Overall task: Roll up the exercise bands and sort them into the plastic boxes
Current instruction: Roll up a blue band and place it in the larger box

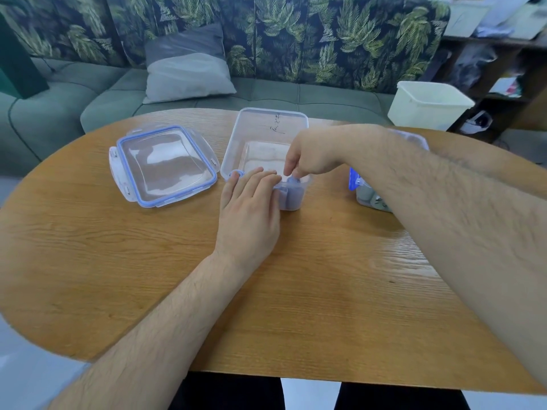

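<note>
On the wooden table (296, 276), the left hand (250, 208) lies nearest. Its fingers are straight and together, pressed flat against the near wall of the clear plastic box (266, 113), apparently steadying it. Just past its fingertips a rolled blue band (291, 192) stands on end in the box's near right corner, its long axis upright, directly beneath the right hand (310, 156), which reaches in from the right. That hand's fingers curl downward, tips bunched on the roll's top, seemingly pinching it. A second blue roll (236, 174) stands in the near left corner. Farther left lies the blue-rimmed lid (165, 165).
</note>
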